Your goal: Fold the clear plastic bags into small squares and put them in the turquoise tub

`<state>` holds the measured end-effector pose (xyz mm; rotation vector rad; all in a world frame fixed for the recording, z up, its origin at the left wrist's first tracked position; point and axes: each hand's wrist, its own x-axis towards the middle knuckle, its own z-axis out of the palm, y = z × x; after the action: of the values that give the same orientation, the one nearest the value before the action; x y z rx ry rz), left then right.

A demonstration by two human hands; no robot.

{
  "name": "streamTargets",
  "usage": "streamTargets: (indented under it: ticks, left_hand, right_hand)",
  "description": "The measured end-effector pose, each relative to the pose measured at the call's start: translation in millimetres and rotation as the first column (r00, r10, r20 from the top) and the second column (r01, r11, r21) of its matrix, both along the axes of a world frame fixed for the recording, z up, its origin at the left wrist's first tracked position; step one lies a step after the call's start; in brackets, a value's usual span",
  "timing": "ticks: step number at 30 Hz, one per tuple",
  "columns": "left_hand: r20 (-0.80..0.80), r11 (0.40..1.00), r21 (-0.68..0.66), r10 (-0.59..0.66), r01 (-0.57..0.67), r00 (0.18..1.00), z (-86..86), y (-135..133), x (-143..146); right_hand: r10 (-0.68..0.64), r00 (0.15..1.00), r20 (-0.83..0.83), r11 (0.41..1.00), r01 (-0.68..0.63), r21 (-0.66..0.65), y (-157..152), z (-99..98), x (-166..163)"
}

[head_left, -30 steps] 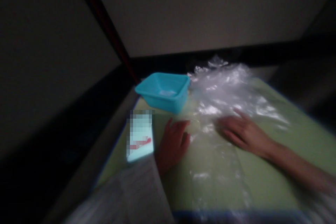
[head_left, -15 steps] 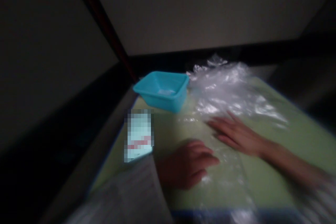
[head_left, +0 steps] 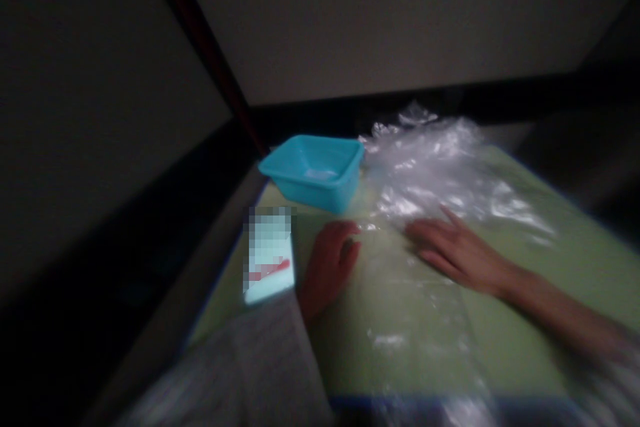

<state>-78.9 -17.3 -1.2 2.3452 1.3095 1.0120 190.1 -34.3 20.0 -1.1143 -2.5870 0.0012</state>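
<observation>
A clear plastic bag or sheet lies flat on the table and runs down over its front edge. My left hand is by its far left corner, fingers curved and thumb a little apart, with nothing visible between them. Stretched over the upper right part of the plastic is my right hand, palm down and fingers extended. Just beyond its fingertips spreads a crumpled heap of clear plastic. Blur hides whether the left fingertips touch the flat plastic.
A turquoise plastic basin stands at the table's far left, with something pale inside. A lit phone-like screen, partly pixelated, lies beside my left wrist. The green tabletop has blue edges. A wall rises behind it.
My left hand has moved away from me and to the left, off the middle of the flat plastic to its far corner. My right hand stays nearly in place.
</observation>
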Motion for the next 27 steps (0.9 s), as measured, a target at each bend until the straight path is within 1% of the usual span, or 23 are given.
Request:
streamTargets:
  ticks: [3,6,9,12,14,15,17,18,19,20,22,23,25,27]
  left_hand:
    - [-0.037,0.999,-0.005,-0.048,0.048,0.998,-2.1,3,0]
    - [-0.107,0.997,-0.018,-0.081,0.080,0.991,-2.0,1,2]
    - [-0.177,0.996,-0.055,-0.079,0.071,0.981,-3.7,0,3]
    - [-0.188,0.996,-0.074,-0.053,0.039,0.981,-6.0,-1,3]
    - [-0.138,0.998,-0.055,-0.039,0.032,0.990,-4.8,-2,1]
    - [-0.085,0.999,-0.039,-0.038,0.035,0.996,-2.9,-3,1]
    - [0.061,0.997,-0.035,-0.065,0.068,0.996,3.5,-6,2]
    - [0.147,0.992,-0.060,-0.103,0.113,0.984,7.3,-7,3]
    - [0.232,0.976,-0.111,-0.156,0.185,0.960,11.0,-9,4]
    - [0.316,0.943,-0.176,-0.217,0.282,0.924,14.2,-11,6]
    - [0.460,0.833,-0.311,-0.290,0.459,0.839,18.1,-14,9]
    - [0.514,0.771,-0.372,-0.293,0.517,0.807,18.5,-15,10]
    - [0.570,0.673,-0.481,-0.246,0.561,0.784,16.2,-16,12]
    - [0.579,0.618,-0.557,-0.189,0.554,0.793,11.9,-15,12]
  right_hand:
    - [0.018,1.000,-0.003,1.000,-0.018,0.006,0,-1.1,1]
    - [0.054,0.999,-0.007,0.998,-0.054,0.030,0,-1.9,1]
    - [0.064,0.998,-0.004,0.997,-0.063,0.033,0,-2.7,0]
    - [0.036,0.999,-0.008,0.999,-0.036,0.015,0,-3.0,0]
    - [0.043,0.998,-0.036,0.999,-0.043,0.010,-1,-1.9,0]
    - [0.061,0.996,-0.063,0.998,-0.061,0.002,-2,-0.7,0]
    - [0.098,0.982,-0.163,0.993,-0.107,-0.044,-6,2.7,-1]
    - [0.101,0.967,-0.236,0.988,-0.125,-0.091,-9,4.8,-3]
    - [0.086,0.942,-0.323,0.978,-0.141,-0.153,-12,6.8,-5]
    - [0.055,0.907,-0.417,0.961,-0.162,-0.226,-16,8.7,-7]
    - [-0.040,0.800,-0.599,0.898,-0.234,-0.372,-22,11.2,-13]
    - [-0.089,0.736,-0.671,0.855,-0.289,-0.431,-24,11.6,-16]
    - [-0.171,0.620,-0.766,0.766,-0.406,-0.499,-26,10.4,-21]
    - [-0.224,0.548,-0.806,0.689,-0.495,-0.529,-26,7.3,-26]
